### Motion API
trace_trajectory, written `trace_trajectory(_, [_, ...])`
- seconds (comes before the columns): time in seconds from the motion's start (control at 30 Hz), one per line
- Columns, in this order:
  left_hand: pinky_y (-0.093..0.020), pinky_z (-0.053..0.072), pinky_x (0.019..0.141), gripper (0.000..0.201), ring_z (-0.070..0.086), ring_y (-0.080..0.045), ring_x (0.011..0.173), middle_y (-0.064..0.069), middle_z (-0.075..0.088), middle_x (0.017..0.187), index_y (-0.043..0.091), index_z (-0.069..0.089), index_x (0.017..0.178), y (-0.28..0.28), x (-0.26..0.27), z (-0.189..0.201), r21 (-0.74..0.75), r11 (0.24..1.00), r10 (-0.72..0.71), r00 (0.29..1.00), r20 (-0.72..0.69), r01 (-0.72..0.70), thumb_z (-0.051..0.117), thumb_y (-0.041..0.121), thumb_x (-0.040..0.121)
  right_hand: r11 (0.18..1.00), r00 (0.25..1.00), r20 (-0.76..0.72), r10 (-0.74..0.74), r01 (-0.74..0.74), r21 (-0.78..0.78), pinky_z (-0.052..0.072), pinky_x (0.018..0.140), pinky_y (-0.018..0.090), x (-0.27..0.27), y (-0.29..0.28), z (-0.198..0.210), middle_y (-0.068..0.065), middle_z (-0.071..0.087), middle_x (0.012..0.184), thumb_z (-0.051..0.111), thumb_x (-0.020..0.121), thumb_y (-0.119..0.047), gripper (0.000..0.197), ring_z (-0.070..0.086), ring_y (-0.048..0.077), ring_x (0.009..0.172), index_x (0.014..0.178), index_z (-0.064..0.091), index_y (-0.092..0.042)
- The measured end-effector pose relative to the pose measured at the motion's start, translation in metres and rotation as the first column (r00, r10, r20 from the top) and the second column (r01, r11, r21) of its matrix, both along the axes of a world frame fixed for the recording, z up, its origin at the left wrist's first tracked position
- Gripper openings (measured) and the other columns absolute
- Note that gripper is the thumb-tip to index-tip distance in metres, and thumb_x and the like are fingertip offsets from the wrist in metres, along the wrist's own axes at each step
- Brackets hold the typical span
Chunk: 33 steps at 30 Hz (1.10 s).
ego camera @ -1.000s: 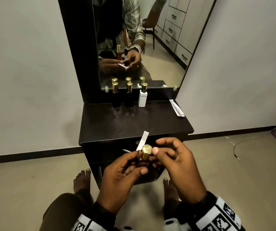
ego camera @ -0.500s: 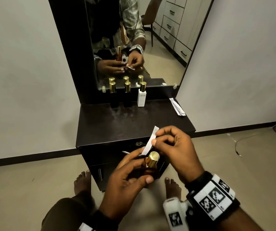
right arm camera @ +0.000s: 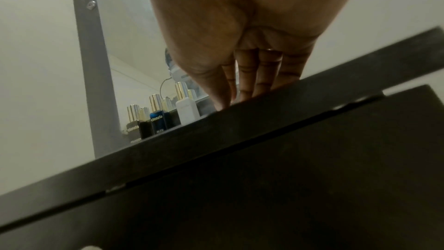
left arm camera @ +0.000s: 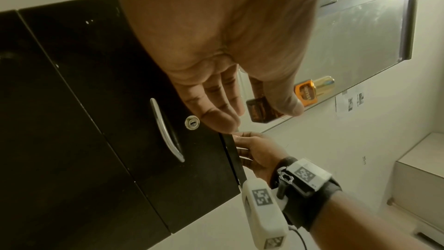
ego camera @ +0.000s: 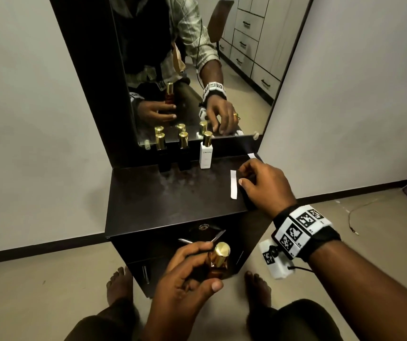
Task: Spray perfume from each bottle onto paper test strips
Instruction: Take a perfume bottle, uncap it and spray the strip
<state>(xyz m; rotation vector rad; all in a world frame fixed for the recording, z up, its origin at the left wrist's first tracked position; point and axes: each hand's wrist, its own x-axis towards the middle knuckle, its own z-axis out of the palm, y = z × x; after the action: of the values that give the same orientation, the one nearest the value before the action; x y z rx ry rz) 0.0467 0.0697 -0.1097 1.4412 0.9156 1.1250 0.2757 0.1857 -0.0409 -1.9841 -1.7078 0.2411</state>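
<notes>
My left hand (ego camera: 197,274) grips an amber perfume bottle (ego camera: 222,252) with a gold cap, held upright in front of the cabinet, below the table top. In the left wrist view the thumb lies across the bottle (left arm camera: 306,93). My right hand (ego camera: 259,183) rests on the right part of the dark table top (ego camera: 160,198). A white paper strip (ego camera: 233,184) lies flat there, just left of the thumb, with the index fingertip at its far end. In the right wrist view the fingers (right arm camera: 247,77) point straight down and their tips are hidden behind the table edge.
Two black bottles (ego camera: 160,153) (ego camera: 184,151) and a white bottle (ego camera: 206,153), all gold-capped, stand against the mirror (ego camera: 197,70). More strips (ego camera: 251,155) lie at the back right. The cabinet door (left arm camera: 120,102) has a metal handle and lock. My bare feet are on the floor.
My right hand carried the strip away from the bottle, up and right to the table, where the strip now lies flat. My left hand kept hold of the amber bottle.
</notes>
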Motion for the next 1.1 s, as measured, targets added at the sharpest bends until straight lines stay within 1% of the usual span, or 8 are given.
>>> trace_trajectory(0.1, [-0.044, 0.058, 0.062, 0.032, 0.065, -0.005, 0.094, 0.021, 0.06, 0.113, 0.048, 0.074, 0.095, -0.001, 0.001, -0.001, -0.008, 1.0, 0.01, 1.0, -0.001, -0.01, 0.074, 0.041, 0.064, 0.998, 0.994, 0.095, 0.052, -0.048, -0.037, 0.053, 0.088, 0.035, -0.006, -0.018, 0.004, -0.001, 0.073, 0.107, 0.064, 0.092, -0.025, 0.016, 0.066, 0.023, 0.102, 0.105, 0.072, -0.022])
trace_trajectory(0.2, [-0.052, 0.054, 0.059, 0.033, 0.064, -0.009, 0.083, 0.018, 0.06, 0.107, 0.048, 0.073, 0.097, 0.0, -0.001, -0.004, -0.011, 0.999, 0.034, 0.999, -0.026, -0.035, 0.073, 0.046, 0.064, 0.984, 0.967, 0.219, 0.128, -0.097, -0.148, 0.05, 0.096, 0.037, -0.016, -0.037, 0.005, 0.0, 0.066, 0.126, 0.058, 0.095, -0.047, 0.034, 0.06, 0.023, 0.117, 0.117, 0.071, -0.025])
trace_trajectory(0.3, [-0.054, 0.052, 0.057, 0.036, 0.062, -0.014, 0.079, 0.014, 0.061, 0.105, 0.046, 0.073, 0.098, 0.001, -0.001, -0.005, -0.011, 0.999, 0.051, 0.998, -0.028, -0.051, 0.075, 0.048, 0.062, 0.948, 0.936, 0.306, 0.171, -0.071, -0.31, 0.039, 0.113, 0.043, -0.021, -0.044, 0.004, 0.005, 0.044, 0.155, 0.042, 0.097, -0.065, 0.057, 0.038, 0.026, 0.143, 0.143, 0.052, -0.033])
trace_trajectory(0.37, [-0.05, 0.053, 0.056, 0.041, 0.063, -0.014, 0.078, 0.014, 0.061, 0.105, 0.046, 0.074, 0.097, 0.001, -0.002, -0.004, -0.01, 0.998, 0.055, 0.998, -0.021, -0.055, 0.078, 0.058, 0.058, 0.931, 0.925, 0.328, 0.189, -0.063, -0.361, 0.033, 0.117, 0.045, -0.02, -0.042, 0.006, 0.006, 0.034, 0.161, 0.035, 0.097, -0.068, 0.063, 0.029, 0.026, 0.149, 0.152, 0.038, -0.036])
trace_trajectory(0.43, [-0.048, 0.053, 0.056, 0.046, 0.064, -0.014, 0.076, 0.015, 0.061, 0.105, 0.049, 0.073, 0.097, 0.002, -0.003, -0.005, -0.003, 0.999, 0.051, 0.998, -0.033, -0.051, 0.077, 0.069, 0.055, 0.925, 0.918, 0.331, 0.216, -0.084, -0.37, 0.033, 0.116, 0.046, -0.014, -0.035, 0.009, 0.006, 0.034, 0.158, 0.032, 0.098, -0.067, 0.062, 0.03, 0.026, 0.147, 0.153, 0.034, -0.038])
trace_trajectory(0.7, [-0.048, 0.053, 0.055, 0.052, 0.063, -0.018, 0.076, 0.019, 0.058, 0.102, 0.056, 0.069, 0.097, 0.006, -0.007, -0.01, 0.03, 0.998, 0.051, 0.993, -0.102, -0.048, 0.067, 0.083, 0.053, 0.902, 0.881, 0.373, 0.291, -0.123, -0.413, 0.038, 0.11, 0.046, 0.002, -0.007, 0.015, 0.005, 0.042, 0.142, 0.036, 0.098, -0.065, 0.059, 0.039, 0.026, 0.135, 0.152, 0.036, -0.04])
trace_trajectory(0.87, [-0.049, 0.056, 0.059, 0.042, 0.063, -0.013, 0.084, 0.019, 0.058, 0.104, 0.058, 0.068, 0.096, 0.005, -0.008, -0.01, 0.043, 0.998, 0.047, 0.99, -0.131, -0.041, 0.074, 0.066, 0.055, 0.906, 0.872, 0.387, 0.299, -0.132, -0.402, 0.039, 0.109, 0.044, 0.005, -0.004, 0.012, 0.005, 0.042, 0.14, 0.038, 0.098, -0.065, 0.061, 0.039, 0.026, 0.133, 0.153, 0.034, -0.041])
trace_trajectory(1.1, [-0.049, 0.055, 0.059, 0.047, 0.062, -0.013, 0.087, 0.017, 0.058, 0.105, 0.058, 0.068, 0.099, 0.005, -0.01, -0.013, 0.08, 0.996, 0.039, 0.988, -0.146, -0.028, 0.066, 0.081, 0.058, 0.905, 0.87, 0.375, 0.321, -0.164, -0.393, 0.039, 0.108, 0.043, 0.013, -0.002, 0.009, 0.003, 0.04, 0.139, 0.039, 0.097, -0.065, 0.061, 0.039, 0.025, 0.131, 0.154, 0.031, -0.044])
